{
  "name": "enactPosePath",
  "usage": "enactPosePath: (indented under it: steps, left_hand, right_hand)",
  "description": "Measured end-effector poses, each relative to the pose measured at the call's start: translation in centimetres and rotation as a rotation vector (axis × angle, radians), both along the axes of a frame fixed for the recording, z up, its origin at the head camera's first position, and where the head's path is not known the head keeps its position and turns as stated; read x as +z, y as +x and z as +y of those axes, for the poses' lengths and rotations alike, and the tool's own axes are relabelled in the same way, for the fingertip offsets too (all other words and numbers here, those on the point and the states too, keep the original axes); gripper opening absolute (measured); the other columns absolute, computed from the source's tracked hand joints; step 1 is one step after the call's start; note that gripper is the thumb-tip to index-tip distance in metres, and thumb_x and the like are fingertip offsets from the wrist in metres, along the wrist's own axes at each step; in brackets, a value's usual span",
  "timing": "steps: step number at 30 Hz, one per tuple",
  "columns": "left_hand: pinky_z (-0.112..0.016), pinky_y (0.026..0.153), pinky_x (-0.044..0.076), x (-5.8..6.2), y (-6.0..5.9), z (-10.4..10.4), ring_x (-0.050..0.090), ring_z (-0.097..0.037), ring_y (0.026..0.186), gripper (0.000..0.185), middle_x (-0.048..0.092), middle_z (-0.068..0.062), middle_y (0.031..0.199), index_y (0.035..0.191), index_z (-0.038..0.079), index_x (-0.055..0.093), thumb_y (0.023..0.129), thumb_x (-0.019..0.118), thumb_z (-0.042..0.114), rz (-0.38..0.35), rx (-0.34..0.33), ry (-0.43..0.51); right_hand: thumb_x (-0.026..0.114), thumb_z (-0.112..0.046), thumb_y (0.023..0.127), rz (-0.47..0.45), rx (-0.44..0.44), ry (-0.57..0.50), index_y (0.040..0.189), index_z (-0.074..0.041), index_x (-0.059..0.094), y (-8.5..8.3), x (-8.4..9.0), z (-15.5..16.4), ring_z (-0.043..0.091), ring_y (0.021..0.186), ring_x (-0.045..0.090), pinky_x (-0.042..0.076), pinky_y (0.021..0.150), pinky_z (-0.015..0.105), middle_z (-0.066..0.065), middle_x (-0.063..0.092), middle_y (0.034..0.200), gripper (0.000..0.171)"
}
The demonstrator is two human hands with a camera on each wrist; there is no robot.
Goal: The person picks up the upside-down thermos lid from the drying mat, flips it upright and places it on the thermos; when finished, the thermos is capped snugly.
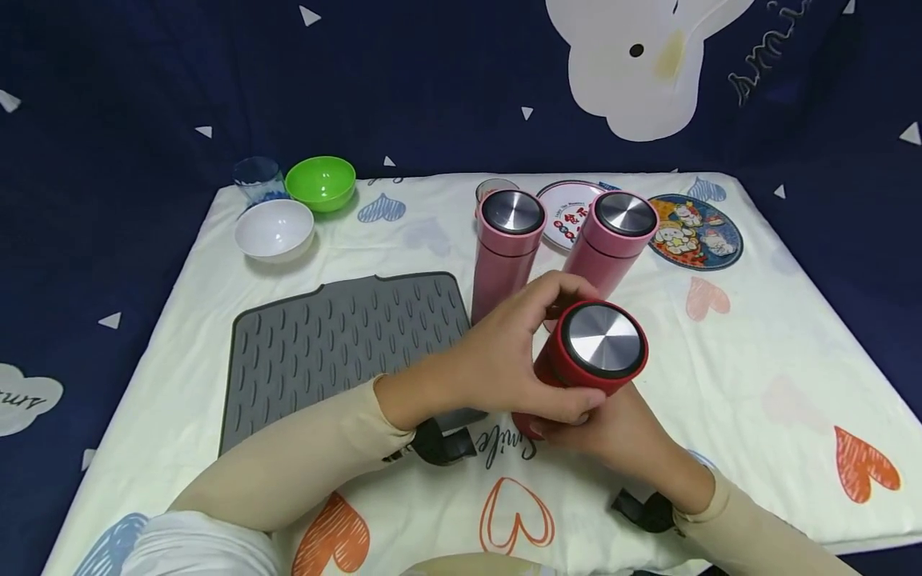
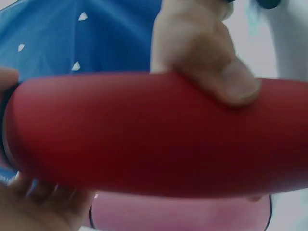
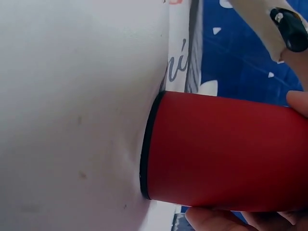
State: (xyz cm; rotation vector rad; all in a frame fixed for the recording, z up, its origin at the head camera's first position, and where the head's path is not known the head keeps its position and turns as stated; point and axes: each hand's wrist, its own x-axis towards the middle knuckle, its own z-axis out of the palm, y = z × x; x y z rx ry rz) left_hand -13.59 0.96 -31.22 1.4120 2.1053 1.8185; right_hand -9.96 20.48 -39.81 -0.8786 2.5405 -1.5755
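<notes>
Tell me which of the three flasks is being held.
The red flask, nearest the camera: the left hand and right hand grip it. The two pink flasks stand untouched behind it.

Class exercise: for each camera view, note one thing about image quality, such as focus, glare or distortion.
Head view: sharp and evenly lit, soft glare on the red flask's steel lid, table edges bowed by the wide lens. Left wrist view: very close, so the flask and left hand are blurred. Right wrist view: flask edge fairly crisp, the white cloth washed out.

Left hand (image 1: 515, 360) fingers curled (gripping), right hand (image 1: 619, 436) beneath
</notes>
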Motion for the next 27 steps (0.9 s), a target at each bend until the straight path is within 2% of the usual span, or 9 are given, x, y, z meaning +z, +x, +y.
enactPosePath:
  steps: [3, 8, 16, 18, 21, 24, 27]
  left_hand:
    - [-0.03, 0.098, 0.044, -0.02, -0.19, 0.06, 0.051, -0.011, 0.112, 0.082, 0.05, -0.006, 0.121, 0.132, -0.001, 0.036, 0.068, 0.086, 0.013, 0.013, -0.023, 0.019]
    - [-0.032, 0.101, 0.042, -0.33, -0.13, 0.17, 0.052, -0.013, 0.114, 0.078, 0.049, -0.007, 0.123, 0.132, -0.001, 0.037, 0.07, 0.083, 0.012, 0.0, -0.033, 0.05]
    - [-0.035, 0.102, 0.042, -0.44, -0.2, 0.2, 0.053, -0.016, 0.115, 0.078, 0.051, -0.013, 0.126, 0.134, -0.005, 0.034, 0.072, 0.079, 0.008, 0.01, -0.08, 0.09]
    - [-0.035, 0.103, 0.041, -0.34, -0.14, 0.17, 0.05, -0.016, 0.118, 0.084, 0.049, -0.014, 0.128, 0.137, -0.005, 0.03, 0.07, 0.08, 0.009, 0.014, -0.085, 0.086]
    - [-0.032, 0.102, 0.042, -0.26, 0.1, 0.33, 0.051, -0.014, 0.115, 0.083, 0.05, -0.01, 0.126, 0.134, -0.003, 0.033, 0.069, 0.083, 0.013, 0.027, -0.042, 0.07]
    - [-0.031, 0.099, 0.044, -0.35, 0.28, 0.48, 0.053, -0.012, 0.112, 0.075, 0.052, -0.01, 0.123, 0.133, -0.002, 0.037, 0.072, 0.079, 0.013, 0.034, -0.029, 0.067]
    - [-0.031, 0.099, 0.044, -0.43, 0.34, 0.49, 0.053, -0.012, 0.112, 0.077, 0.051, -0.009, 0.124, 0.132, -0.001, 0.036, 0.071, 0.081, 0.014, 0.041, -0.005, 0.065]
  right_hand:
    - [0.09, -0.008, 0.065, 0.014, -0.009, 0.006, 0.109, -0.021, 0.061, -0.18, -0.15, 0.18, 0.012, 0.088, 0.061, 0.048, 0.079, 0.026, -0.008, 0.064, 0.099, 0.054]
    - [0.087, -0.001, 0.065, -0.024, 0.009, -0.015, 0.109, -0.019, 0.06, -0.3, -0.34, 0.19, 0.014, 0.088, 0.061, 0.049, 0.079, 0.028, -0.006, 0.064, 0.099, 0.055]
    - [0.089, -0.006, 0.066, -0.055, 0.014, -0.022, 0.111, -0.021, 0.06, -0.1, -0.05, 0.23, 0.013, 0.09, 0.062, 0.049, 0.083, 0.028, -0.007, 0.065, 0.101, 0.055]
    - [0.088, -0.007, 0.066, -0.026, 0.008, -0.013, 0.109, -0.021, 0.061, -0.12, -0.03, 0.3, 0.013, 0.089, 0.061, 0.048, 0.082, 0.027, -0.007, 0.064, 0.1, 0.053]
    - [0.09, -0.01, 0.066, -0.025, 0.004, 0.002, 0.108, -0.022, 0.061, -0.21, 0.13, 0.31, 0.012, 0.088, 0.061, 0.048, 0.08, 0.027, -0.008, 0.064, 0.099, 0.051]
    - [0.09, -0.01, 0.066, -0.02, 0.007, 0.015, 0.108, -0.022, 0.06, -0.25, 0.26, 0.27, 0.011, 0.087, 0.06, 0.048, 0.079, 0.026, -0.009, 0.064, 0.098, 0.052]
    - [0.089, -0.009, 0.066, -0.017, 0.009, 0.005, 0.108, -0.02, 0.061, -0.22, 0.33, 0.15, 0.013, 0.087, 0.06, 0.048, 0.079, 0.027, -0.008, 0.064, 0.098, 0.052]
